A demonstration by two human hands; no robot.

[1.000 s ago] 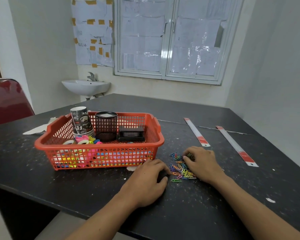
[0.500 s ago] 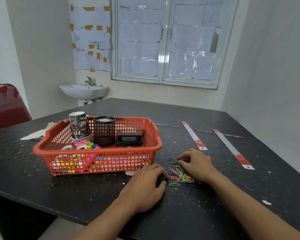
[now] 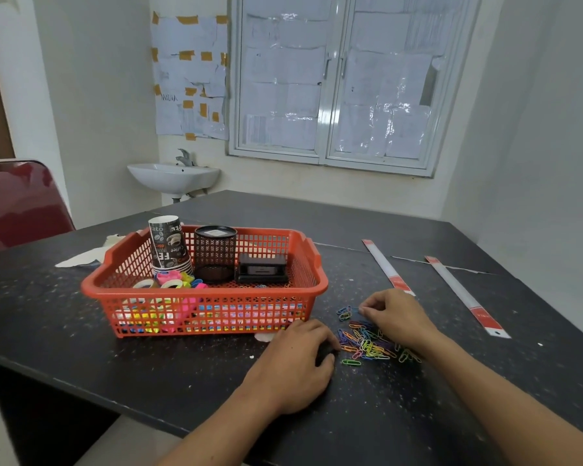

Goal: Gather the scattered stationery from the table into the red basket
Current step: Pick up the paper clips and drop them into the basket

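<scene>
a small pale room with a papered-over window (image 3: 334,79) and a wall sink (image 3: 174,176) behind a dark, speckled tabletop (image 3: 148,364). its near edge runs under both forearms, and a red chair (image 3: 21,200) stands off its left side. a strip of bare surface lies between that near edge and the red basket (image 3: 202,292), which sits left of centre with its long wall facing me. a torn paper scrap (image 3: 85,258) lies by its far left corner. to the right, well apart from the basket, two long rulers in sleeves (image 3: 387,267) (image 3: 465,295) lie angled toward the far edge.

inside the basket: a stack of paper coffee cups (image 3: 169,245) upside down, a black mesh pen cup (image 3: 215,253) upright beside it, a black boxy item (image 3: 261,269) i can't identify, and coloured tape rolls (image 3: 169,280) at the near left.

the coloured paper clips (image 3: 367,344) lie in a loose pile on the tabletop just right of the basket's near right corner. my left hand (image 3: 293,368) rests palm down at the pile's left edge, fingers curled; i can't tell whether it holds anything. my right hand (image 3: 398,317) has curled fingertips at the pile's far side; whether they pinch a clip i can't tell.
</scene>
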